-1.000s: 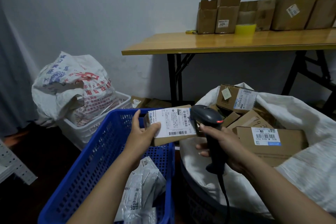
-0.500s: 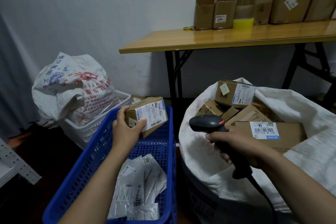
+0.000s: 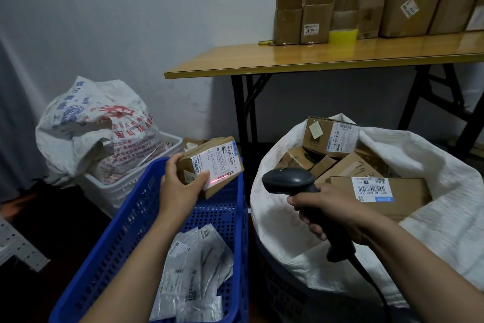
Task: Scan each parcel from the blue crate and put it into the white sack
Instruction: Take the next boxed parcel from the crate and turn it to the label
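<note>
My left hand [image 3: 180, 186] grips a small cardboard parcel [image 3: 212, 163] above the far end of the blue crate [image 3: 125, 239], its white label turned to the right. A red scan line lies across the barcode at the label's lower edge. My right hand [image 3: 330, 207] holds a black barcode scanner [image 3: 290, 181] by its handle, the head pointing left at the parcel. Grey plastic mailer parcels [image 3: 193, 270] lie in the crate's bottom. To the right stands the white sack [image 3: 432, 218], open, with several labelled cardboard boxes [image 3: 377, 191] inside.
A white basket [image 3: 123, 189] with a printed woven bag [image 3: 97, 123] stands left of the crate. Behind is a wooden folding table [image 3: 314, 58] carrying several open cardboard boxes [image 3: 303, 18] and a yellow tape roll [image 3: 343, 35]. The scanner cable [image 3: 372, 286] hangs down at the lower right.
My left hand carried the parcel left, away from the scanner, and tilted its label. My right hand drew the scanner back and lower. A red scan line now shows on the barcode.
</note>
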